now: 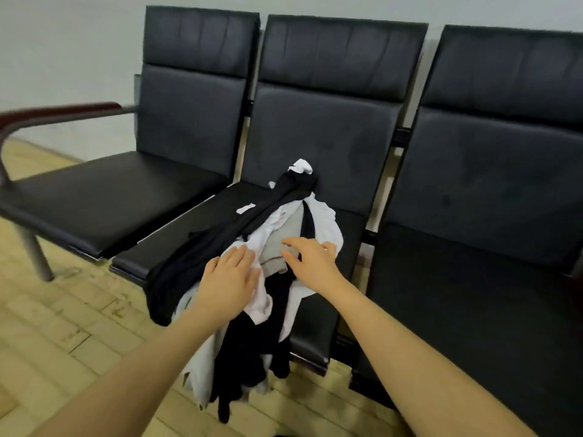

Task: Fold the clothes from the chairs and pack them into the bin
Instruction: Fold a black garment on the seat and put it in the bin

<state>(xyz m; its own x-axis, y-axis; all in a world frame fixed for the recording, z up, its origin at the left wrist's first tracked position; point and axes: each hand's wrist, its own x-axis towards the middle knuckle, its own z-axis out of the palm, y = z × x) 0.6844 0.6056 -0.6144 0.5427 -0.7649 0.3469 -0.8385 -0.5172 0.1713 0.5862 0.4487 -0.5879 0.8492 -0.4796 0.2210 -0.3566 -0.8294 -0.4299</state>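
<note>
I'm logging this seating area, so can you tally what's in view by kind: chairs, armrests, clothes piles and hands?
Chairs: 3, left, middle, right
Armrests: 1
Clothes piles: 1, on the middle chair; separate garments can't be counted
Hands: 2, left hand, right hand
Total: 7

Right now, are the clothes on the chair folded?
No. The clothes lie in a crumpled heap on the middle chair, some hanging off its front.

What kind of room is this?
Probably a waiting area or lobby: a row of joined black padded seats against a plain wall, with a shared armrest and a tiled floor.
</note>
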